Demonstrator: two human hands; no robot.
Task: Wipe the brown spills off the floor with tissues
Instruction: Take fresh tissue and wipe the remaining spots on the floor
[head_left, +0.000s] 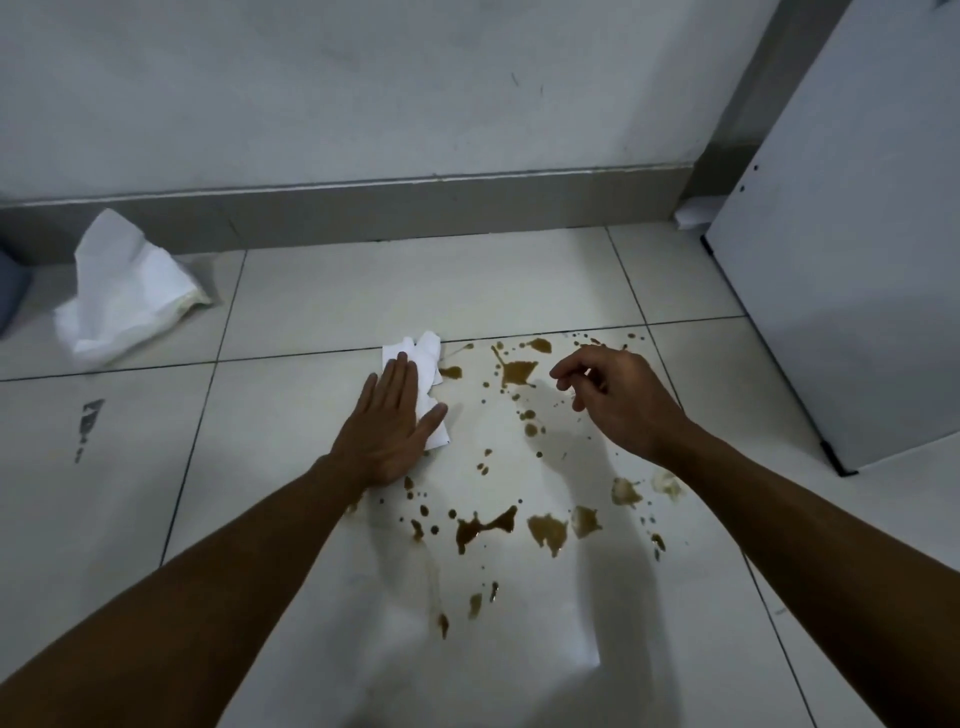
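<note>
Left palm down on the tissue, spills all around!

We see the left hand (390, 422) pressing flat, fingers straight, on the crumpled tissue (420, 375), its long axis running away toward the wall (363, 93). The right hand (615, 397) hovers loosely curled, holding nothing, over brown spills (514, 370) on the pale tiled floor (363, 291).

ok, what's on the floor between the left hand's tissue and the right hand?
Head view: brown spills on bare tile, one small blot right beside the tissue under the left hand. Nothing else lies before the right hand.
</note>
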